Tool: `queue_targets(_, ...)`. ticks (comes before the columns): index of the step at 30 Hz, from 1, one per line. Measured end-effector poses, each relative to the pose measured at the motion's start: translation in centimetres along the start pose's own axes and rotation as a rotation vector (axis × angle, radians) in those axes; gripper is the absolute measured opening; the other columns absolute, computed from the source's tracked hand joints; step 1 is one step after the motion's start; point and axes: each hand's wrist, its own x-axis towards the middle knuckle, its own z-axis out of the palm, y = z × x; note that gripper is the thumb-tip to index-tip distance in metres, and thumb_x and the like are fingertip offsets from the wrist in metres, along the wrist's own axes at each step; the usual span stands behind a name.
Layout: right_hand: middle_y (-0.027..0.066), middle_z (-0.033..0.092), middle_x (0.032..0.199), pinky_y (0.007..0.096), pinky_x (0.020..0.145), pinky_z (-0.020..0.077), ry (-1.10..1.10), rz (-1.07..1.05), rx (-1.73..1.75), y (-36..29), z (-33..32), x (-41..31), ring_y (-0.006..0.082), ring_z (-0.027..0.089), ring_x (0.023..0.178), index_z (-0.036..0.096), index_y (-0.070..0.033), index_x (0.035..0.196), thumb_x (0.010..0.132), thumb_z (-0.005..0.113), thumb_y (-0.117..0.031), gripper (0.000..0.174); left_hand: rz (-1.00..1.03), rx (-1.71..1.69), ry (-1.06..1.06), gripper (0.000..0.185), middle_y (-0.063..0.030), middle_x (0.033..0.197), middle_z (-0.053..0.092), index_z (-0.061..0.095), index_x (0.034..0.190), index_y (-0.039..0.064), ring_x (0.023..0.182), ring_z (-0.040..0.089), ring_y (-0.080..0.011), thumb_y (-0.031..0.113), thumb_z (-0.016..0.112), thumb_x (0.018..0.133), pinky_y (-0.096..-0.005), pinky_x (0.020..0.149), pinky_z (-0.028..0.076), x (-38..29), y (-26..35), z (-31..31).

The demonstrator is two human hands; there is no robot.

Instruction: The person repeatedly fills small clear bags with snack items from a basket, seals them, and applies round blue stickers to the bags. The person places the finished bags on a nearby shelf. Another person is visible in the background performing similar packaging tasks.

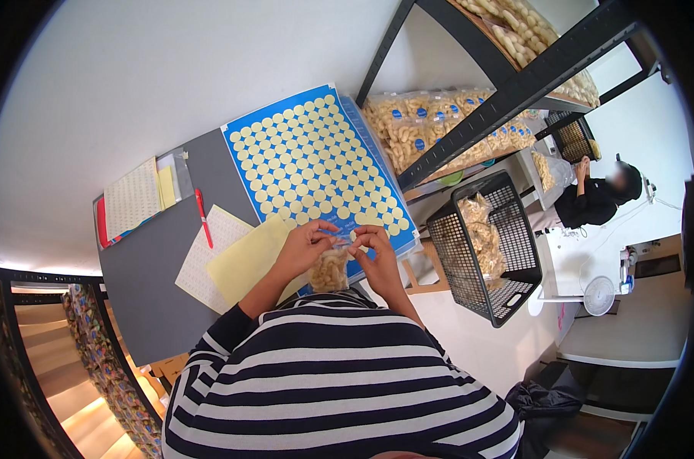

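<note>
A small clear plastic bag of pale curved snacks (328, 272) stands upright at the near edge of the table, close to my body. My left hand (308, 244) pinches the left side of its top, and the fingertips of my right hand (375, 252) pinch the right side. Beneath and beyond both hands lies a blue sheet of round stickers (306, 155), mostly showing pale yellow circles. To the left, a yellow paper sheet (249, 264) overlaps a white sheet with rows of small print (200, 281). A red pen (203, 218) rests on the grey table (146, 298).
More printed sheets (132, 195) lie at the table's far left. On the right stand a black metal rack (484, 120) with bagged snacks (427, 129) and a black plastic basket (519, 229) holding more bags. Farther right, a person in black (593, 201) handles a bag at another table.
</note>
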Motion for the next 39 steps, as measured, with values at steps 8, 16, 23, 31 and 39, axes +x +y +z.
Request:
queue_targets(8, 0.0119, 0.054, 0.120, 0.0312, 0.090, 0.0456, 0.040, 0.158, 0.160, 1.1, 0.7, -0.2, 0.0192, 0.056, 0.104, 0.063, -0.002, 0.094, 0.088, 0.069, -0.008, 0.011, 0.012, 0.070, -0.027, 0.028, -0.0101, 0.098, 0.071, 0.058, 0.120, 0.000, 0.093, 0.066, -0.0119, 0.008, 0.063, 0.093, -0.0245, 0.079, 0.049, -0.2, -0.1, 0.4)
queue_targets(16, 0.0110, 0.054, 0.120, 0.0294, 0.086, 0.0471, 0.066, 0.148, 0.062, 1.2, 1.3, -0.3, 0.0148, 0.058, 0.098, 0.062, -0.001, 0.093, 0.090, 0.068, -0.010, 0.011, 0.019, 0.091, -0.035, 0.031, -0.0104, 0.103, 0.070, 0.058, 0.121, -0.001, 0.098, 0.064, -0.0119, 0.007, 0.064, 0.093, -0.0248, 0.083, 0.049, -0.3, -0.1, 0.5)
queue_targets(23, 0.0125, 0.056, 0.120, 0.0306, 0.089, 0.0467, 0.096, 0.127, 0.020, 0.9, 1.4, -0.6, 0.0190, 0.057, 0.105, 0.062, -0.002, 0.094, 0.089, 0.070, -0.010, 0.013, 0.005, 0.149, -0.033, 0.034, -0.0096, 0.105, 0.071, 0.058, 0.121, 0.000, 0.097, 0.065, -0.0122, 0.010, 0.068, 0.090, -0.0262, 0.084, 0.048, -0.7, 0.5, 0.8)
queue_targets(31, 0.0100, 0.063, 0.103, 0.0322, 0.085, 0.0478, 0.129, 0.271, 0.199, 2.1, 1.7, -0.5, 0.0190, 0.061, 0.097, 0.060, -0.001, 0.091, 0.086, 0.072, -0.012, 0.017, 0.018, 0.189, -0.037, 0.038, -0.0102, 0.103, 0.072, 0.058, 0.121, 0.001, 0.097, 0.065, -0.0132, 0.012, 0.073, 0.087, -0.0283, 0.084, 0.049, -0.7, 1.0, 1.2)
queue_targets(39, 0.0097, 0.067, 0.098, 0.0238, 0.080, 0.0486, 0.068, 0.362, 0.422, 3.2, 0.8, 0.2, 0.0120, 0.063, 0.090, 0.053, 0.001, 0.112, 0.089, 0.068, -0.004, 0.028, 0.086, 0.173, -0.029, 0.036, -0.0095, 0.099, 0.072, 0.058, 0.120, 0.000, 0.095, 0.067, -0.0130, 0.007, 0.072, 0.086, -0.0256, 0.082, 0.050, -0.1, -0.4, 0.9)
